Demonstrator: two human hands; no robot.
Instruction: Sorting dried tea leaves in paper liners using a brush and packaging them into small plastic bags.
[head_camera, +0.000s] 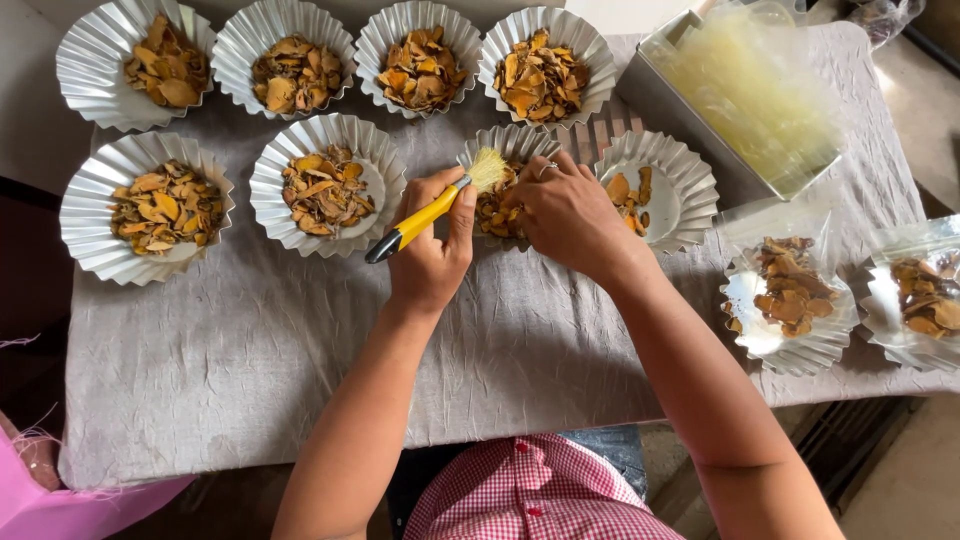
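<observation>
Layout, L to R, head view. Work surface: table (250, 380) w/ creased grey cloth.

Far L: fluted foil cup (145, 207) filled w/ dried orange-brown chips; next to it a second filled cup (327, 183). Back row: four more filled cups (340, 55) side by side along the far edge.

Centre: left hand (430, 250) closed around a yellow-handled brush (432, 211). Handle runs diagonally, dark tip pointing down-L, pale bristles up-R, resting at the rim of the centre foil cup (512, 145). Right hand (568, 212) lies over that same cup, fingers curled down onto the chips (495, 215) inside; ring visible on one finger. Whether the fingers pinch a chip: cannot tell, fingertips hidden.

R of centre: part-filled foil cup (668, 190), few chips only, touching the centre cup's rim. Behind it, back R corner: metal tray (660, 95) holding clear plastic bags (760, 90).

Far R: two filled cups inside clear bags, near bagged cup (788, 300) and edge bagged cup (920, 295), just beside each other at the table's R edge.

Bottom: person's red-checked shirt (530, 495).
</observation>
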